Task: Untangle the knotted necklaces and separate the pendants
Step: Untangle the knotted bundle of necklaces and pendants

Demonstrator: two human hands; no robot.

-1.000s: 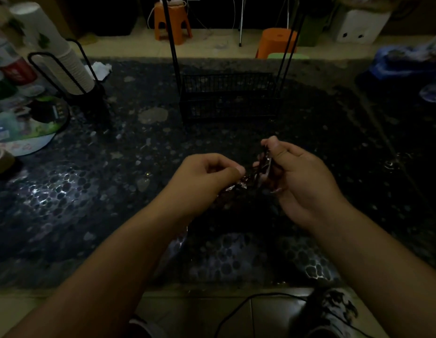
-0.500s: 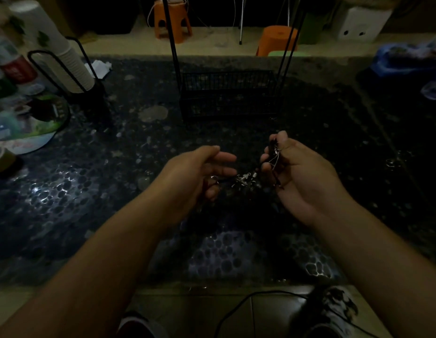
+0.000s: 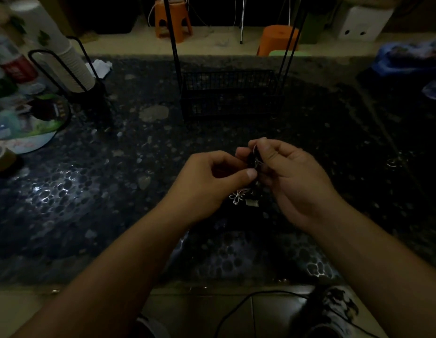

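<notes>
Over dark pebbled table [image 3: 90,191], both hands' grips, left hand [image 3: 207,181] and right hand [image 3: 292,176], pinch tangled necklaces [image 3: 256,162], pendants [image 3: 238,196] dangling below.

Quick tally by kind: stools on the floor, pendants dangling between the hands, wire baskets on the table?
Orange stools: 2
Pendants: 2, a flower-shaped one and a small rectangular one
Wire baskets: 1
Total: 5

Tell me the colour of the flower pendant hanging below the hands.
Silver-white, an open petal outline; the flower pendant shows in the head view, dim light.
</notes>
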